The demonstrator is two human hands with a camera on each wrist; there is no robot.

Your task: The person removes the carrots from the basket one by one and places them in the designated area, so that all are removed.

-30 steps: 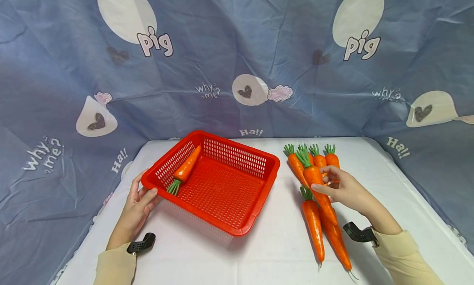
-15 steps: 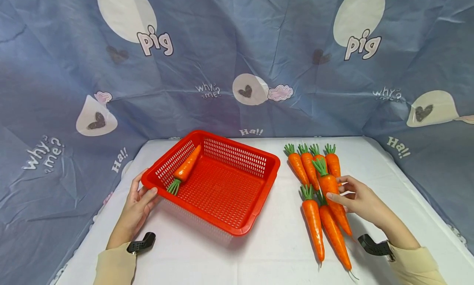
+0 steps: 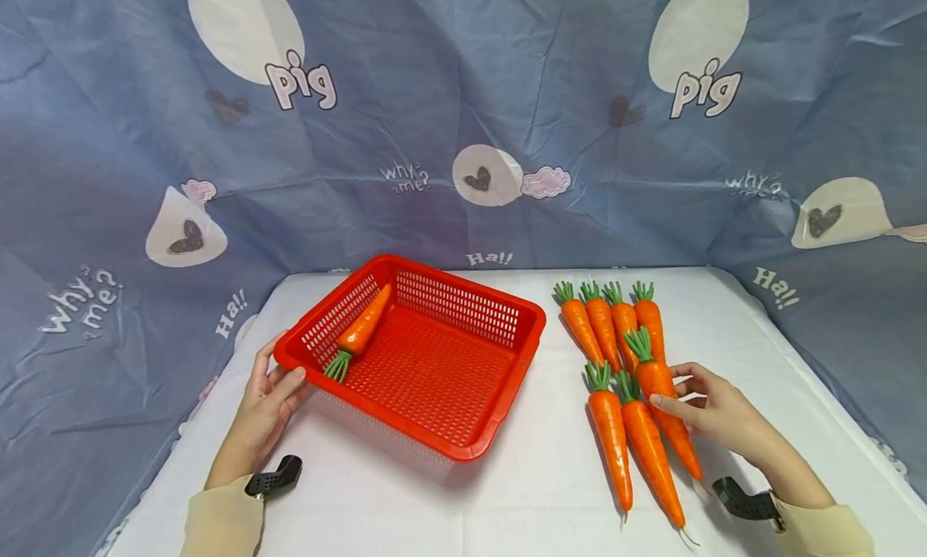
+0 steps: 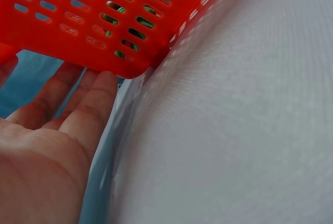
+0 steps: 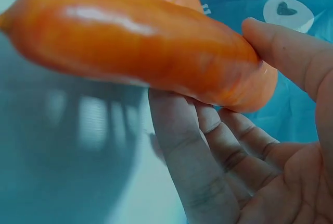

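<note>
My left hand (image 3: 262, 408) grips the near-left corner of the red plastic basket (image 3: 376, 408), thumb on the rim and fingers under it. In the left wrist view, the fingers reach beneath the basket's slotted wall (image 4: 31, 31). That corner looks raised off the table. One carrot (image 3: 362, 329) lies along the basket's left wall, green stems toward me. At the right, my right hand (image 3: 713, 406) pinches another carrot (image 3: 661, 389) between thumb and fingers. The right wrist view shows this carrot's orange body (image 5: 156, 47) close up, with fingers below and the thumb at its thick end.
Two carrots (image 3: 610, 440) lie side by side just left of the held one. Behind them is a back row of several carrots (image 3: 601, 323), stems pointing away. A white cloth (image 3: 507, 501) covers the table, and a blue printed curtain (image 3: 463, 98) hangs behind it.
My right hand has brought its carrot from on top of the other carrots toward the right and nearer to me, beside the front pair. My left hand and the basket have stayed in place.
</note>
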